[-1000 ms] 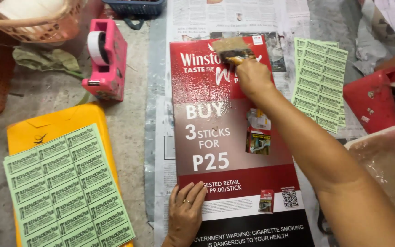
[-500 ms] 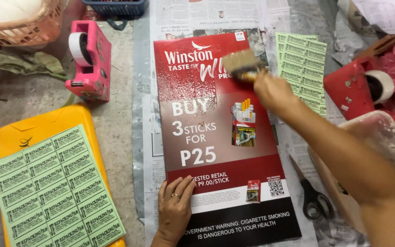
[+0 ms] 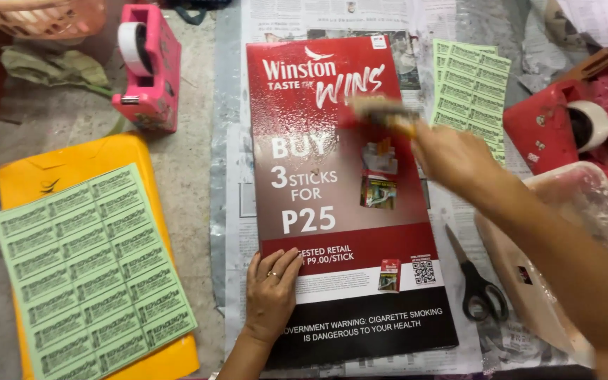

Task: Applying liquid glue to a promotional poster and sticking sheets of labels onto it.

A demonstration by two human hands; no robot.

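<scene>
A red and black printed poster (image 3: 318,232) lies flat on sheets of newspaper (image 3: 237,176); its upper part looks wet and glossy. My left hand (image 3: 270,294) presses flat on the poster's lower left, a ring on one finger. My right hand (image 3: 452,158) grips a flat paintbrush (image 3: 381,112), blurred with motion, its bristles over the poster's upper right area.
A green label sheet (image 3: 93,260) rests on a yellow envelope (image 3: 72,165) at left. A pink tape dispenser (image 3: 148,70) stands behind it. More green labels (image 3: 469,84), black scissors (image 3: 478,285), a red tape dispenser (image 3: 554,127) and a plastic-covered tub (image 3: 564,239) sit at right.
My right hand has swept the brush down from the poster's top edge toward its upper middle. The left hand stays pressed on the poster's lower left.
</scene>
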